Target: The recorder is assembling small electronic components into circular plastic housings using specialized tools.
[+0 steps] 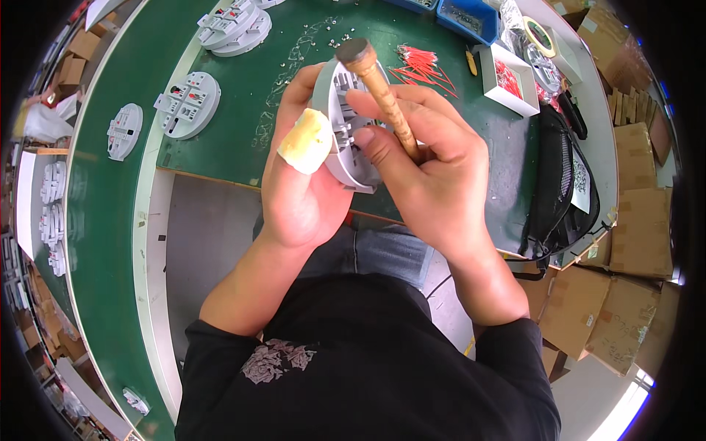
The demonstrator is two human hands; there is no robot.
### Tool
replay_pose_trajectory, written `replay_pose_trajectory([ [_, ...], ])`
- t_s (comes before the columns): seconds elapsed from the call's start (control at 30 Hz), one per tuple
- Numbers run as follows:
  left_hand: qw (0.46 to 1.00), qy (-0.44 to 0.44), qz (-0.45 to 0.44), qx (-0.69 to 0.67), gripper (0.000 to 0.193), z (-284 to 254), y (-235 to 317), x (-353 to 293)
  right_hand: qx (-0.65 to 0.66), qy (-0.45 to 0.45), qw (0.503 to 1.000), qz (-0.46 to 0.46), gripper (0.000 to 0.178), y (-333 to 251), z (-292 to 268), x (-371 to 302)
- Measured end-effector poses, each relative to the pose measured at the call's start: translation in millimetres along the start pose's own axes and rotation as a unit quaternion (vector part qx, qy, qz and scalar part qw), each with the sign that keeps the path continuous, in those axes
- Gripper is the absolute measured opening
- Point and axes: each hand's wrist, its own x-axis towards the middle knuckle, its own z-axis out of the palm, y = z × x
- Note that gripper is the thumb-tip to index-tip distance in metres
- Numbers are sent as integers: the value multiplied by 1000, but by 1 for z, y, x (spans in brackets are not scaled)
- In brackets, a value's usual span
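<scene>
My left hand (294, 202) is wrapped round a round grey plastic housing (344, 160), tilted on edge above the front of the bench. A yellow-white wrap (307, 141) covers the left thumb. In my right hand (441, 176) a brown, ringed, rod-shaped tool (391, 103) is tucked between thumb and fingers, its dark flared end pointing up and away. The right thumb and index fingertips reach to the housing's open inner side, among its small fittings. Whether they pinch a small part there, I cannot make out. The tool's lower end is hidden in the hand.
Similar round assemblies (190, 105) lie at left, some stacked (234, 31). Small metal parts (331, 33) and red wires (423, 67) are scattered on the green bench (228, 140). At right are a white box (509, 79), a blue bin (468, 20), a black bag (550, 184) and cardboard cartons (588, 309).
</scene>
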Motion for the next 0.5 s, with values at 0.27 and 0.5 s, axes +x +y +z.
replay_pose_trajectory([
  [0.27,998,-26,6,58,63,-10,0,-2,16,5,999,48,16,2,-1,0],
  [0.5,995,33,-78,53,51,-19,18,-17,71,-83,979,172,16,2,-8,7],
])
